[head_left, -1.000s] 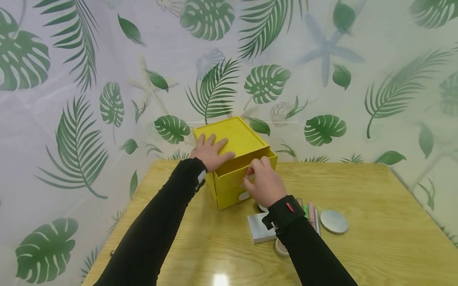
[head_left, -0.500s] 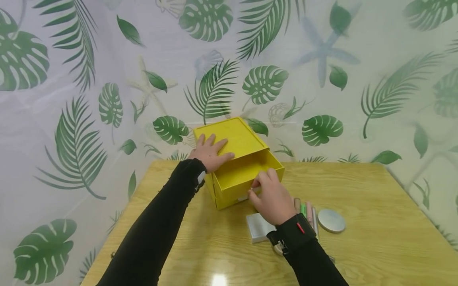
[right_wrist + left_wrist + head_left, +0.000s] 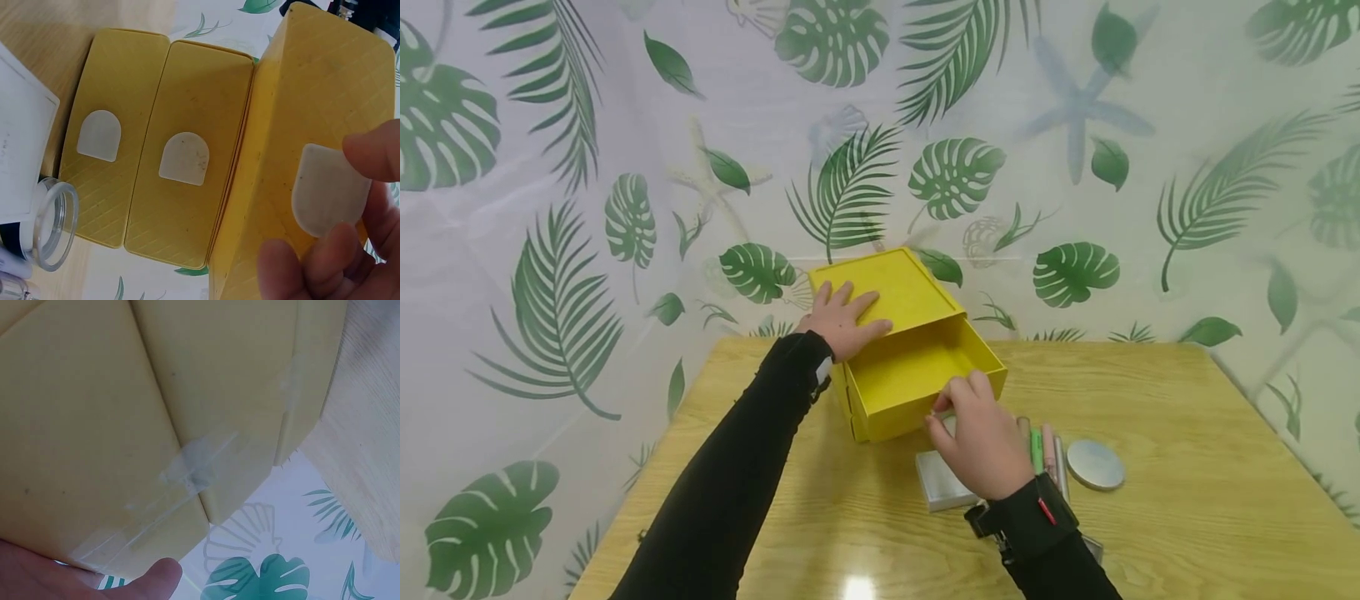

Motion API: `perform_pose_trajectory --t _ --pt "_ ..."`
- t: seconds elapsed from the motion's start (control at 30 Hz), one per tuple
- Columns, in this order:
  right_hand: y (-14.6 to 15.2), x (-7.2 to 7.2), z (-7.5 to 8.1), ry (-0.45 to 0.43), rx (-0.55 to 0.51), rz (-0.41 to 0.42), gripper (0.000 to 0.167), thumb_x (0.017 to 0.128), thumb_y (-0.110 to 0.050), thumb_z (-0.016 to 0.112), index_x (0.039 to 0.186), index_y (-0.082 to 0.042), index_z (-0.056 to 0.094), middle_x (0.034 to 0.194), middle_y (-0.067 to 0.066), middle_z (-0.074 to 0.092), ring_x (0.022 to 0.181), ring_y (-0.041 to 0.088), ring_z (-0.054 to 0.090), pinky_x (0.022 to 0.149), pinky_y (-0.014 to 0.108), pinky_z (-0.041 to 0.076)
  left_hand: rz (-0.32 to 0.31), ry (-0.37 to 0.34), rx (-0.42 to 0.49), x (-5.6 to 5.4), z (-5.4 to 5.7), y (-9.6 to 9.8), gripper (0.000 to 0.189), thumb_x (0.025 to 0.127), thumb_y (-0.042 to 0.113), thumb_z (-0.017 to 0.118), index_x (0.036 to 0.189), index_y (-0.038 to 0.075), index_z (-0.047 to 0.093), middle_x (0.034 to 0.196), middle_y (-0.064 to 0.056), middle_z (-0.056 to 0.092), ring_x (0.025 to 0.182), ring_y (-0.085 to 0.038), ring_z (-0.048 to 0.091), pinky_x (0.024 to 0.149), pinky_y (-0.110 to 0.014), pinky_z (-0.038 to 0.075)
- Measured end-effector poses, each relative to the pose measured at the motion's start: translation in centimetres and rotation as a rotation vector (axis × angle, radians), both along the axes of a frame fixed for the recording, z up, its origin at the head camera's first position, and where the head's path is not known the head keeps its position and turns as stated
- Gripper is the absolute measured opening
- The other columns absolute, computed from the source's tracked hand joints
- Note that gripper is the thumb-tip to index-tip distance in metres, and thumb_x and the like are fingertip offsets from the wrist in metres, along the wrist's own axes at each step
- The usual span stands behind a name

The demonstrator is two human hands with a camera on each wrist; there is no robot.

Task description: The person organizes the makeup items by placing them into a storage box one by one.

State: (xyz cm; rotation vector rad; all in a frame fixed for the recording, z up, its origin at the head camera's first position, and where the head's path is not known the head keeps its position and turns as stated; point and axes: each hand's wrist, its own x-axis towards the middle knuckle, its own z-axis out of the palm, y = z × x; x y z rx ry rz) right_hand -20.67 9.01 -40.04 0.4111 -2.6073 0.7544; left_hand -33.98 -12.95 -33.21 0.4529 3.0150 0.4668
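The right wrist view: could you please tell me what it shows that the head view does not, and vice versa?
Only the right wrist view shows the middle yellow drawer front and the bottom yellow drawer front, each with a D-shaped white tab.

Only the head view shows the left hand spread on the yellow box's top, the inside of the pulled-out yellow top drawer, the round silver disc and the bright green tube.

Both show that drawer's front, the right hand pinching there, the flat white rectangular box and the wooden table.
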Motion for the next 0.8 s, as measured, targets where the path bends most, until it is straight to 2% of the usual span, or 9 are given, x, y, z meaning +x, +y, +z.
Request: perform_pose_trajectory --t 0.17,0.33,0.47,0.57,0.7,0.8 --pt "0.4 0.3 -0.3 0.026 -0.005 0.012 0.019 0.092 -0.022 0.075 0.093 -0.017 0.056 0.092 0.003 0.041 0.053 0.015 0.038 0.053 0.035 0.031 -0.005 0.011 0.015 0.1 0.1 0.0 0.073 0.1 0.064 0.043 0.161 0.027 0.031 0.169 -0.01 0.013 0.153 -0.039 -0.001 0.117 -0.063 0.02" --pt "1.0 0.7 -1.2 -0.017 -0.12 0.121 0.013 0.097 -0.017 0.069 0.106 -0.015 0.061 0.102 0.005 0.045 0.066 0.008 0.043 0.062 0.032 0.038 -0.018 -0.009 0.022 0.2 0.0 -0.3 0.072 0.101 0.062 0.043 0.162 0.026 0.03 0.169 -0.011 0.011 0.153 -0.04 -0.003 0.118 -0.063 0.015" --pt "1.8 0.8 -1.8 -0.033 -0.183 0.212 0.025 0.097 -0.013 0.069 0.121 -0.015 0.062 0.11 0.005 0.046 0.072 0.009 0.046 0.071 0.033 0.038 -0.025 -0.008 0.044 0.1 0.0 -0.4 0.072 0.101 0.061 0.045 0.161 0.025 0.031 0.169 -0.013 0.011 0.153 -0.041 -0.004 0.118 -0.063 0.012" --pt "2.5 1.0 -2.4 -0.023 -0.2 0.248 0.037 0.097 -0.01 0.068 0.132 -0.017 0.059 0.115 0.003 0.049 0.077 0.01 0.05 0.076 0.035 0.04 -0.023 -0.009 0.05 0.0 -0.1 -0.4 0.071 0.101 0.06 0.045 0.161 0.025 0.031 0.169 -0.013 0.011 0.153 -0.041 -0.004 0.118 -0.063 0.012" --pt "3.4 1.4 -3.5 -0.042 -0.219 0.235 0.051 0.098 -0.009 0.067 0.145 -0.018 0.049 0.117 0.0 0.051 0.086 0.012 0.051 0.078 0.033 0.047 -0.023 -0.019 0.041 -0.1 -0.3 -0.4 0.072 0.101 0.061 0.043 0.162 0.026 0.03 0.169 -0.012 0.01 0.153 -0.041 -0.005 0.118 -0.063 0.012" --pt "3.8 1.6 -4.3 -0.064 -0.204 0.189 0.051 0.097 -0.01 0.067 0.145 -0.014 0.05 0.113 0.001 0.052 0.091 0.014 0.048 0.076 0.034 0.046 -0.026 -0.022 0.044 -0.1 -0.2 -0.3 0.071 0.101 0.061 0.043 0.162 0.026 0.029 0.169 -0.012 0.009 0.153 -0.041 -0.006 0.118 -0.063 0.012"
